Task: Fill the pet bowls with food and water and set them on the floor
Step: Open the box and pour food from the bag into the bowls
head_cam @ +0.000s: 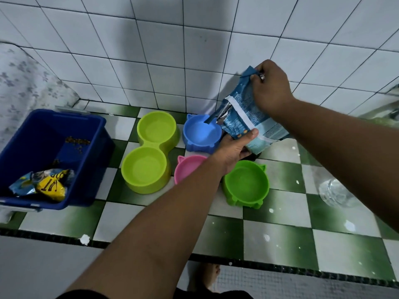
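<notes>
I log left hand [234,147] gripping food bag [239,119] from below; right hand [269,91] pinching its top; blue bowl [199,132] just beside left hand.

lime bowl [143,169], blue bowl [199,132], pink bowl [185,167], green bowl [246,182], navy bin [43,130], grn/wht checked tiles [278,240], blue bag [241,119]

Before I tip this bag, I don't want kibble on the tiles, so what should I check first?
1. Grip: left hand holds the food bag at its lower end, right hand pinches its top: ok.
2. Bag open: torn foil mouth shows: ok.
3. Aim: mouth sits above the blue bowl at its right rim: ok.
4. That bowl upright, empty: ok.
5. The pink bowl is partly behind the left arm: cannot tell.
6. Food left in bag: cannot tell.
</notes>
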`<state>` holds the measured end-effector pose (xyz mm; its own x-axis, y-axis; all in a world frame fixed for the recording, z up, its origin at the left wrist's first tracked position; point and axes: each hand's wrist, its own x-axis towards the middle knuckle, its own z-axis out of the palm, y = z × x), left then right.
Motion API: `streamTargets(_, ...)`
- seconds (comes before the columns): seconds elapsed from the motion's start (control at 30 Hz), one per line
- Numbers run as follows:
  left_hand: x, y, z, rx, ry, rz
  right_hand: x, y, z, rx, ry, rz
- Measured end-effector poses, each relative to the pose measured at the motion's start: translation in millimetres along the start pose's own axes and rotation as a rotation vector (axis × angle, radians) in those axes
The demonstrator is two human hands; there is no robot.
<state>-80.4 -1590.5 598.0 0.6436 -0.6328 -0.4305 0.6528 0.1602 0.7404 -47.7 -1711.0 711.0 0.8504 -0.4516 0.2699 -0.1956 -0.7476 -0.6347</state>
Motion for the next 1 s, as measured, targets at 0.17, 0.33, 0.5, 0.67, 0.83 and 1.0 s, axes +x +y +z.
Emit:
streamTargets(0.17, 9.7, -1.6, -4.6, -0.04, -0.007, -0.036, 8.7, -3.4, 7.2, -0.048, -0.053, -0.01)
streamTargets(0.33, 15.3, -4.5, -4.4, -0.06, -0.021, -0.043, 16.0, -9.2, 12.6, -0.079, -0.114, -0.019)
streamTargets(0.5, 17.3, -3.7, -2.8, -0.069, 0.039, -0.012, 20.1, -12.8, 18.8, -0.093, -0.137, -0.01)
streamTargets(0.67, 19.9, -4.9, -4.8, -0.082, 0.078, -0.03, 20.4, -10.6, 23.6, -0.091, -0.136, -0.013)
streamTargets(0.83, 24.6, -6.8, -2.0, -0.102, 0.083, -0.051, 21.4, -8.9, 23.9, -0.122, -0.144, -0.046)
streamTargets(1.0, 27.7, -8.3, 1.4, -0.119, 0.092, -0.052, 22.6, -10.1, 25.0, -0.083, -0.165, -0.045)
